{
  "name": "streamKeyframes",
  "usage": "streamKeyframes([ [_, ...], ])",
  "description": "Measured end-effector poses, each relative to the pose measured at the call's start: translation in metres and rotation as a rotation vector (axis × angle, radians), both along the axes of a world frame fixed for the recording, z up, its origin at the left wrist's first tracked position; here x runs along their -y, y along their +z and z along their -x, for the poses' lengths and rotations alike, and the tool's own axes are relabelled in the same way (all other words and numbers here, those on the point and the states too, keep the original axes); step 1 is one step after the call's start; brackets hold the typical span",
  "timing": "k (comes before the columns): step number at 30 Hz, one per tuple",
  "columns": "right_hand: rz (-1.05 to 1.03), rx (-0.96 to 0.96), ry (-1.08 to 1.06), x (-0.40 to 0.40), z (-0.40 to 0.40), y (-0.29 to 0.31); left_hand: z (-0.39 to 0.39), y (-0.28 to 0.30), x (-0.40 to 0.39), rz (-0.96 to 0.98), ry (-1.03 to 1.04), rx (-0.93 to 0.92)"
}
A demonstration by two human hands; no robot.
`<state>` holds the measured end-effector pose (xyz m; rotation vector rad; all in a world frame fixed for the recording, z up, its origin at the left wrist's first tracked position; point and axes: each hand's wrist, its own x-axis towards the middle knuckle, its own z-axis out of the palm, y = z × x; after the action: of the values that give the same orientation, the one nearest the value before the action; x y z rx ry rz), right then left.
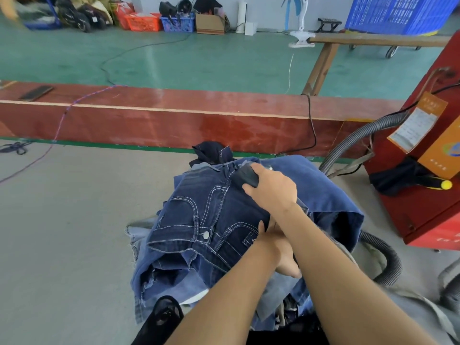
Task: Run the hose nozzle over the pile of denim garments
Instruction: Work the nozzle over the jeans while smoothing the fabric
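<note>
A pile of denim garments (331,195) lies on the grey table, with dark blue jeans (199,215) spread on top. My right hand (273,190) grips the black hose nozzle (245,176) and presses it onto the jeans near the far end of the pile. The grey corrugated hose (388,260) loops behind the pile at the right. My left hand (281,247) holds the dark jeans near the waistband, thumb laid over the cloth. Its fingers are mostly hidden under my right forearm.
A red machine (423,207) with tags stands at the right, and the hose (353,138) runs up to it. A red board wall (174,120) closes the far side of the grey table (62,232). Cords trail over the board. Beyond is a green floor with crates.
</note>
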<state>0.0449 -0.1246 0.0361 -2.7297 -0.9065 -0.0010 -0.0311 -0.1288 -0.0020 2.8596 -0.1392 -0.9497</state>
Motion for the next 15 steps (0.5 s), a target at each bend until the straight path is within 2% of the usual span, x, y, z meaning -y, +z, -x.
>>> streamKeyframes([
  [4,-0.311,-0.020,0.012,-0.001,-0.004,0.037,0.004,-0.003,0.003,0.211,0.202,0.107],
  [7,-0.408,0.001,0.002,0.013,-0.008,0.064,0.007,0.000,0.000,0.240,0.248,0.089],
  [9,-0.372,-0.046,-0.031,0.030,-0.009,0.068,0.008,0.005,-0.001,0.234,0.253,0.082],
  [15,0.011,-0.138,-0.057,0.060,-0.004,0.045,0.008,0.011,0.002,0.221,0.255,0.073],
])
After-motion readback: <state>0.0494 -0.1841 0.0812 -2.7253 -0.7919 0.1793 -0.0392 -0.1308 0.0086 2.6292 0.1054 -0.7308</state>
